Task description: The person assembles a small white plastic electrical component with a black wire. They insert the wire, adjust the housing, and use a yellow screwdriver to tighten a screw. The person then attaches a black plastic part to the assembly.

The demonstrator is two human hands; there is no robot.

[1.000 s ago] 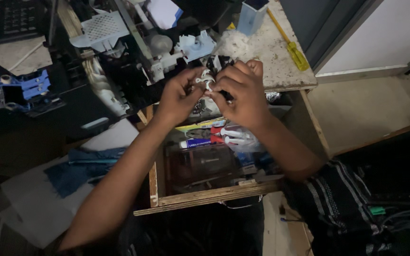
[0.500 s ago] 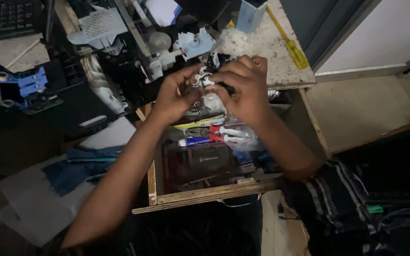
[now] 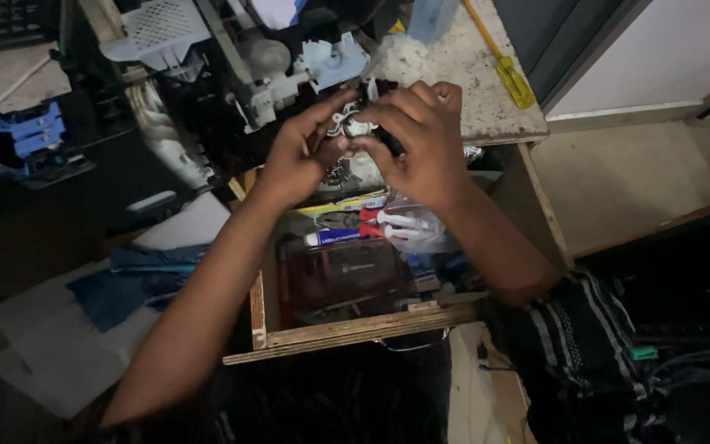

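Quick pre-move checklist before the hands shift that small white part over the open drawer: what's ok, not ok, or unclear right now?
1. Left hand pinches the small white part: ok.
2. Right hand grips the same part from the other side: ok.
3. Part's underside and any loose pieces: cannot tell, fingers cover it.
4. Open wooden drawer lies directly below the hands: ok.
5. Drawer contents, such as the tube, are cluttered: not ok.
6. Yellow screwdriver lies on the bench, apart from both hands: ok.
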